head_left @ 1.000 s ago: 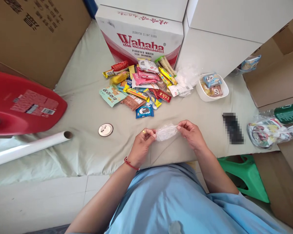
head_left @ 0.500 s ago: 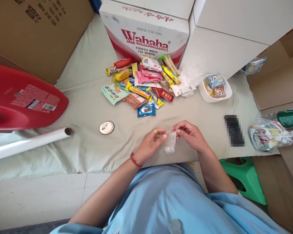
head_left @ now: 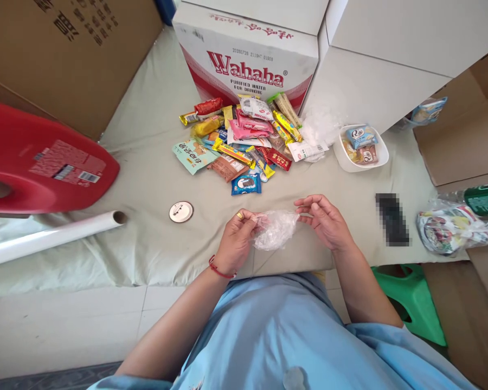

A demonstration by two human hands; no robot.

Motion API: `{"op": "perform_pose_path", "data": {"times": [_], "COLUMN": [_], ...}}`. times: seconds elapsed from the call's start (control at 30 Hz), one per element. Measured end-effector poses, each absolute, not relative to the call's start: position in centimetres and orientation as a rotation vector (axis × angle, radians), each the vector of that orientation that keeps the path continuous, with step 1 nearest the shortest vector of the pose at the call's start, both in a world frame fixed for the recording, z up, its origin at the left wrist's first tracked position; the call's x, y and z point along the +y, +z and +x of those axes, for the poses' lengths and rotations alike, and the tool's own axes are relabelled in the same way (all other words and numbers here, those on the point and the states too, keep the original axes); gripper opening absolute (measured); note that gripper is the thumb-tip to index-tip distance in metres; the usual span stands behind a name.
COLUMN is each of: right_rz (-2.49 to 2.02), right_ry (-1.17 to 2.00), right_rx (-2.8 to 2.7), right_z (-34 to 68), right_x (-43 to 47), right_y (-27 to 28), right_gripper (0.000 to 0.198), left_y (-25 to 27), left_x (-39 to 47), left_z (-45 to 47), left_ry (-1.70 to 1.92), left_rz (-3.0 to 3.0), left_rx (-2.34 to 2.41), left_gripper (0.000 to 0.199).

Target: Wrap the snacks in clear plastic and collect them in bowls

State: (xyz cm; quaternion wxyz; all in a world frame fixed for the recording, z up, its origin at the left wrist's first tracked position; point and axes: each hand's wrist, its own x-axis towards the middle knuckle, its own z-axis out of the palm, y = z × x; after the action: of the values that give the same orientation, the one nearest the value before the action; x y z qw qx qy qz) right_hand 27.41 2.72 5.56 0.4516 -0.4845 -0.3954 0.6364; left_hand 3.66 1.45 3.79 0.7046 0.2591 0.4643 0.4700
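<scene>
Thin clear plastic film (head_left: 274, 230), crumpled and gathered along its edge, hangs between my hands above the front of the cloth-covered table. My left hand (head_left: 238, 238) pinches its left end between thumb and fingers. At the opposite end is my right hand (head_left: 325, 219), its fingers apart and the fingertips at the film's edge; whether they touch it I cannot tell. Beyond my hands, a pile of wrapped snacks (head_left: 244, 135) has a blue packet (head_left: 246, 183) at its near side. More crumpled clear plastic (head_left: 319, 127) lies beside the pile, close to a white bowl (head_left: 361, 162) holding snack packets.
A round pin badge (head_left: 181, 212) lies left of my hands. Further left are a white tube (head_left: 65, 235) and a red jug (head_left: 49, 162). A Wahaha carton (head_left: 248, 59) stands behind the snacks. Rightward are a blurred black object (head_left: 392, 219), bagged goods (head_left: 447, 230) and a green stool (head_left: 418, 309).
The film has spread from a narrow hanging bunch into a wider one. My hands have moved apart, and my right fingers have loosened from a pinch. The view has shifted slightly.
</scene>
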Motion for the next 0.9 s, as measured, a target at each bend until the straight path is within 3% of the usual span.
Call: {"op": "perform_pose_path", "data": {"times": [0.1, 0.3, 0.63, 0.9], "right_rz": [-1.316, -1.355, -1.502, -1.4], "right_ry": [1.733, 1.768, 1.29, 1.494], "right_rx": [-0.841, -0.873, -1.073, -0.889], "right_z": [26.3, 24.3, 22.3, 23.2], "right_x": [2.4, 1.8, 1.7, 2.2], "right_y": [5.2, 4.3, 4.6, 4.8], "right_gripper": [0.059, 0.047, 0.039, 0.048], "left_y": [3.7, 3.5, 3.5, 2.8], "left_x": [1.3, 1.5, 0.4, 0.4], "left_z": [4.0, 3.8, 4.0, 3.8], "left_ry": [1.083, 1.124, 0.874, 0.972], "left_rz": [0.69, 0.554, 1.0, 1.21], "left_rx": [1.07, 1.107, 1.323, 1.321], "left_gripper": [0.036, 0.036, 0.036, 0.022]}}
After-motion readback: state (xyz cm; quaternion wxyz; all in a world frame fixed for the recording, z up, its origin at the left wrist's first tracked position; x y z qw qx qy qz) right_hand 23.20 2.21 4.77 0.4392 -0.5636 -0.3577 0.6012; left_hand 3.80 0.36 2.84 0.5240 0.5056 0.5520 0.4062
